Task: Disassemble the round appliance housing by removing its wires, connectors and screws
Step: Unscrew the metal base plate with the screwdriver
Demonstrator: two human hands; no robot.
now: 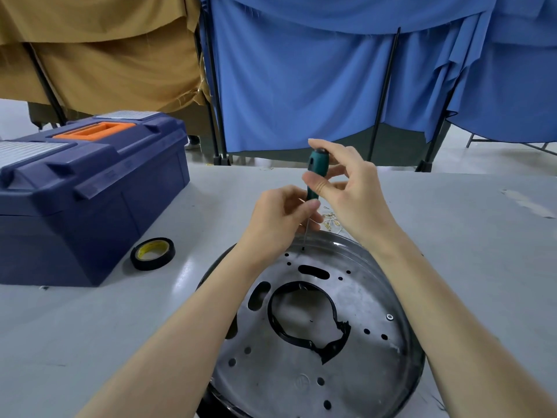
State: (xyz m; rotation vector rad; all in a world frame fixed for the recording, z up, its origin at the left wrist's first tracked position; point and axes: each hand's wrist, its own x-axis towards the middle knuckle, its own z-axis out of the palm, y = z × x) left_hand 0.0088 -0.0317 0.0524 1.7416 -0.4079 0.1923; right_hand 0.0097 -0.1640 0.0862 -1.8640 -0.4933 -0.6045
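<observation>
Round metal housing (pixel 316 336), perforated, with black-rimmed central opening, on the table (pixel 120 321); right hand (pixel 346 188) fingers clamped on green screwdriver (pixel 315 176); left hand (pixel 283 218) fingers pinch its shaft, tip apparently in a rim hole.

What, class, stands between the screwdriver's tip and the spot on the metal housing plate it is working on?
Nothing visible. The green-handled screwdriver, held by the right hand and steadied by the left hand, runs its thin shaft straight down to the far rim of the round silver metal housing plate.
</observation>
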